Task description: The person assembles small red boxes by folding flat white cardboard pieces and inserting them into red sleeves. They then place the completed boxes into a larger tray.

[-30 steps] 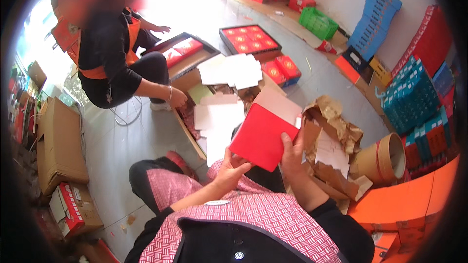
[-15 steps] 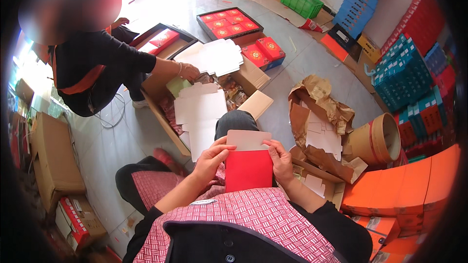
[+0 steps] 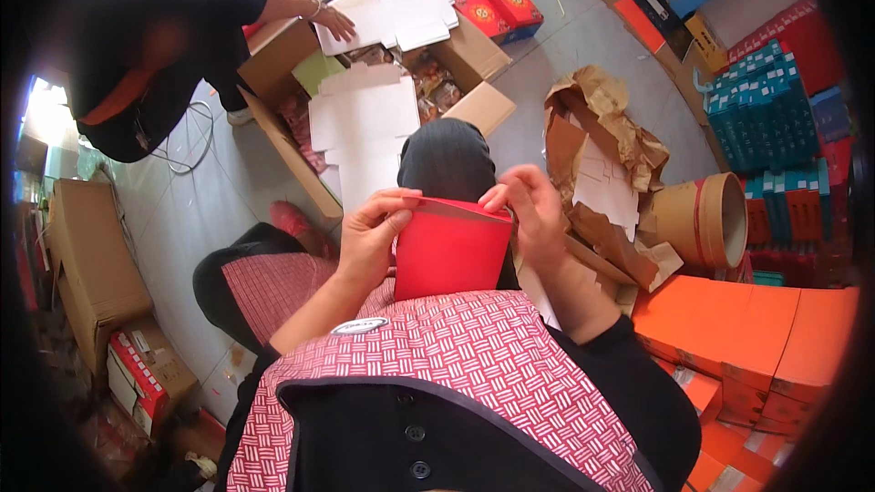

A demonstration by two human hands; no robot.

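At frame centre, the left hand (image 3: 369, 235) and right hand (image 3: 531, 210), fingers curled, pinch the top corners of a flat red cardboard sheet (image 3: 451, 251), held upright above the lap.

A grey concrete floor (image 3: 565, 64) is covered with white card sheets (image 3: 365, 123), open cardboard boxes (image 3: 273, 55), crumpled brown paper (image 3: 602, 128), a cardboard drum (image 3: 702, 219) and orange boxes (image 3: 747, 319).

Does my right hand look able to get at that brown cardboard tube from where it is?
Probably yes. The right hand grips the red card with the left hand. The cardboard tube lies on its side, with only crumpled brown paper between.
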